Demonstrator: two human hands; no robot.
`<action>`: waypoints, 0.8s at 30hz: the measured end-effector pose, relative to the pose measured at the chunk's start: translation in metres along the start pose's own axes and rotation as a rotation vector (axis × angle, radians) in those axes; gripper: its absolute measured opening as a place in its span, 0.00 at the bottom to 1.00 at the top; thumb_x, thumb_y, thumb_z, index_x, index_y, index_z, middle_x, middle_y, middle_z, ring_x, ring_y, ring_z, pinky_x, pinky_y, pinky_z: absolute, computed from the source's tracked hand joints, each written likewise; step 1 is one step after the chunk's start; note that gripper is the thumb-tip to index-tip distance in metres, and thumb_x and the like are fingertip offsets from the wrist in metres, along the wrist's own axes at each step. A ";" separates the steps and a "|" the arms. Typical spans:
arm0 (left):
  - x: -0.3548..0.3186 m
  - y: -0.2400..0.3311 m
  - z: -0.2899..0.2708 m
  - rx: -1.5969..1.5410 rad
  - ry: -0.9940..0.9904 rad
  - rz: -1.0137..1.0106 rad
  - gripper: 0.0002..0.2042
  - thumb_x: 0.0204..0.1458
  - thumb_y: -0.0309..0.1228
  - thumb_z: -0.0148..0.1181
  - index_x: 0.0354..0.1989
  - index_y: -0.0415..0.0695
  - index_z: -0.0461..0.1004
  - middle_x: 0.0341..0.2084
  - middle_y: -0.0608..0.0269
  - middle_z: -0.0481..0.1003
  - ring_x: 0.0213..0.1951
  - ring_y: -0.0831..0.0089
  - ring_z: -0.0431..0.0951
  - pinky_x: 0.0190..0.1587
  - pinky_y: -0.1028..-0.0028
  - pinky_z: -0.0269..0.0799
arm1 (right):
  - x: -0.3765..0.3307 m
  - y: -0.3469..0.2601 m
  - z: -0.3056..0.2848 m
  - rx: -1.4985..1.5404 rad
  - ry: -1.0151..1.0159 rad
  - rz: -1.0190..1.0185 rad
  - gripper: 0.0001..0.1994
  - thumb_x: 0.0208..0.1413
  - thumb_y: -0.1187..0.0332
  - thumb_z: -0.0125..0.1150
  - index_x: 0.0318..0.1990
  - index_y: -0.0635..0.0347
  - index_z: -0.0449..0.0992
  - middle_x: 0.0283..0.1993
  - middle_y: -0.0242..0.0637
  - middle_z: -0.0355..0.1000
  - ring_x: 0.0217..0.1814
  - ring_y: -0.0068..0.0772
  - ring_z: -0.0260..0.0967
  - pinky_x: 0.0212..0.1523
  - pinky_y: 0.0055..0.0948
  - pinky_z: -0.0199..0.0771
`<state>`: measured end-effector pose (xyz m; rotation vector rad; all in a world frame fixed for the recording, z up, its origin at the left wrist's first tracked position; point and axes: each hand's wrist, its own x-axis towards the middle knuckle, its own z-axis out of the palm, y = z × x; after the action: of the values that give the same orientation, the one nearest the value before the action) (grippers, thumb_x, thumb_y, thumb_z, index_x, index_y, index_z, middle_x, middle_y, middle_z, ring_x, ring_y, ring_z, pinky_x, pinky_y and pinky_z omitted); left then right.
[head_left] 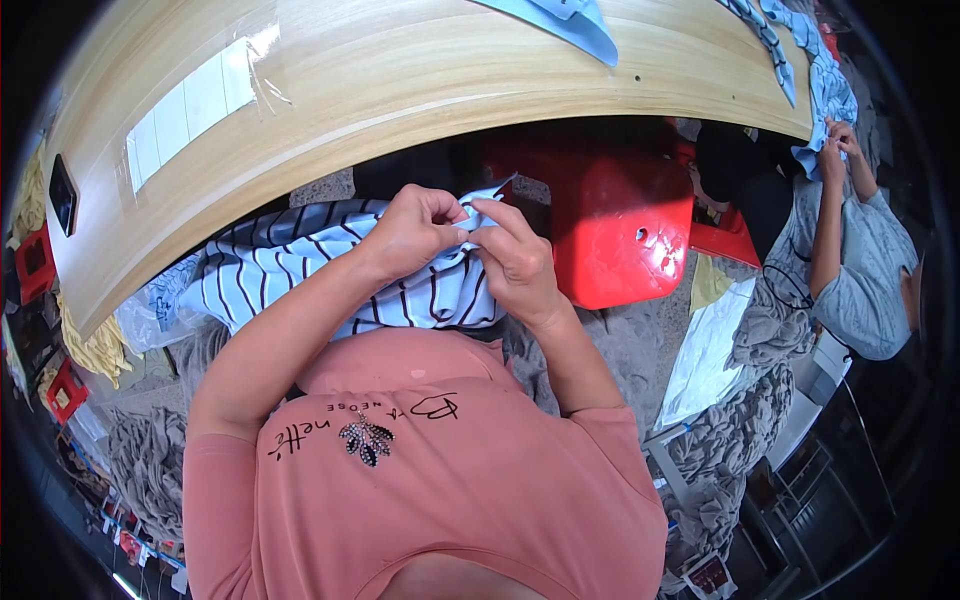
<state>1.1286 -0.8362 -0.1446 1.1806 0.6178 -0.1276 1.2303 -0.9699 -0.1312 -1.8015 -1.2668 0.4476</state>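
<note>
your left hand (415, 232) and right hand (512, 262) were both pinching a bunched edge of the pale blue, dark-striped knit garment (290, 265) draped over your lap below the curved wooden table (400, 70), and that small fold could have slipped from your fingertips.

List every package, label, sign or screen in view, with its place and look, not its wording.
White paper label strip: taped under clear film on the wooden table, upper left; long rectangle in sections.
Dark screen-like device: table's left edge; small black rectangle.
Clear plastic bag: on the floor, right of the red stool; flat, whitish.
</note>
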 end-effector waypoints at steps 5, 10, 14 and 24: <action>-0.005 -0.006 0.003 0.199 0.072 0.052 0.02 0.42 0.21 0.58 0.24 0.35 0.73 0.19 0.69 0.72 0.23 0.86 0.66 0.25 0.82 0.62 | 0.001 0.013 -0.002 0.280 -0.172 0.146 0.06 0.38 0.81 0.57 0.27 0.65 0.71 0.28 0.38 0.70 0.25 0.31 0.67 0.26 0.23 0.66; -0.013 -0.003 0.013 0.468 0.199 0.225 0.03 0.39 0.21 0.59 0.23 0.35 0.73 0.17 0.58 0.73 0.21 0.78 0.70 0.25 0.76 0.65 | 0.002 0.009 -0.002 0.583 -0.180 0.571 0.06 0.36 0.79 0.62 0.24 0.67 0.71 0.21 0.30 0.67 0.26 0.17 0.61 0.27 0.20 0.63; -0.016 -0.008 0.016 0.650 0.298 0.423 0.02 0.39 0.20 0.57 0.22 0.36 0.71 0.18 0.53 0.72 0.22 0.62 0.73 0.25 0.71 0.66 | -0.003 0.018 0.008 0.445 -0.171 0.522 0.06 0.36 0.77 0.62 0.23 0.67 0.71 0.20 0.34 0.68 0.23 0.20 0.63 0.26 0.22 0.64; -0.022 -0.016 0.011 0.815 0.386 0.656 0.04 0.38 0.18 0.56 0.24 0.38 0.69 0.19 0.55 0.70 0.23 0.58 0.72 0.25 0.68 0.67 | -0.003 0.013 0.040 -0.067 0.118 0.124 0.08 0.35 0.82 0.53 0.28 0.66 0.69 0.25 0.42 0.68 0.24 0.40 0.67 0.26 0.31 0.68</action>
<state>1.1080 -0.8571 -0.1437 2.1746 0.4846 0.4594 1.2090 -0.9564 -0.1648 -1.9410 -1.1052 0.3655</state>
